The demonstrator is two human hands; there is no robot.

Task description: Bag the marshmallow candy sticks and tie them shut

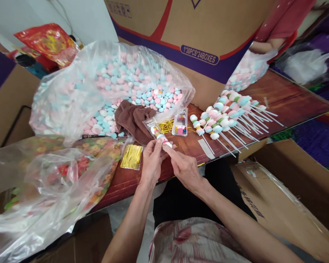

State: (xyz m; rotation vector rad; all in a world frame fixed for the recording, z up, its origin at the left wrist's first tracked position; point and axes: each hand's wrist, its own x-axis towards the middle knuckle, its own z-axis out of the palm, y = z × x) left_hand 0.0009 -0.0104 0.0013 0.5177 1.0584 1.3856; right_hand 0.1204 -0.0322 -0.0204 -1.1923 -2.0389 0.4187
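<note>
I see both of my forearms bare, coming up from the bottom of the view and converging toward the middle. My left arm rises nearly straight, wrist in line with the forearm, and my left hand (pixel 151 160) shows its back to me, fingers bunched and curled forward with the tips pinched together. My right arm enters from the lower right at a slant, the wrist bent slightly inward. My right hand (pixel 184 167) also lies back-up, its index finger stretched out toward the left hand's fingertips, the thumb tucked beneath and the other fingers loosely curled. The two hands meet at their fingertips, closed in a pinching grip.
</note>
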